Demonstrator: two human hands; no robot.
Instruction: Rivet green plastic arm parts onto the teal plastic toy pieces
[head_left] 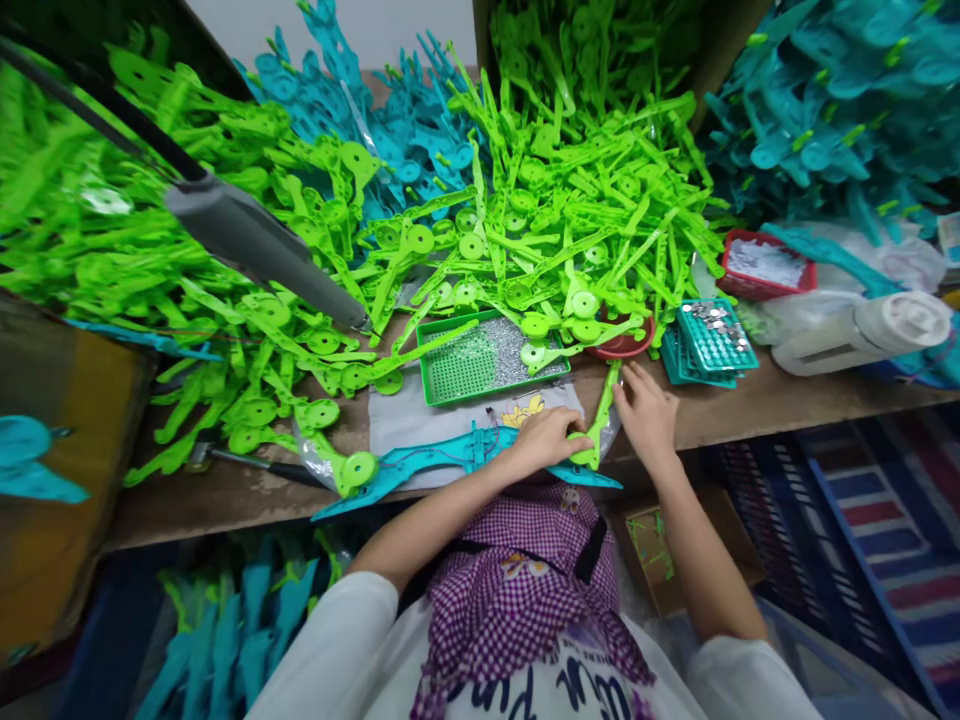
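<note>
A long blue plastic part (pixel 431 457) with thin wires on it lies across the front of the bench. A green plastic arm (pixel 358 470) with a round disc joins its left end. My left hand (pixel 544 440) is closed over the blue part's right side, its fingertips at the lower end of another green plastic arm (pixel 604 408). That arm stands nearly upright in view, in some clear film. My right hand (pixel 649 412) has its fingers bent against the arm's upper end, close to a red bowl (pixel 622 340). A green tray (pixel 457 370) of small metal pieces sits behind the blue part.
Green arms (pixel 585 200) and blue parts (pixel 427 130) are heaped at the back. A grey powered screwdriver (pixel 262 250) hangs at left above a hammer (pixel 262 464). Teal trays (pixel 716 335), a red basket (pixel 765 265) and a white bottle (pixel 855 335) stand at right.
</note>
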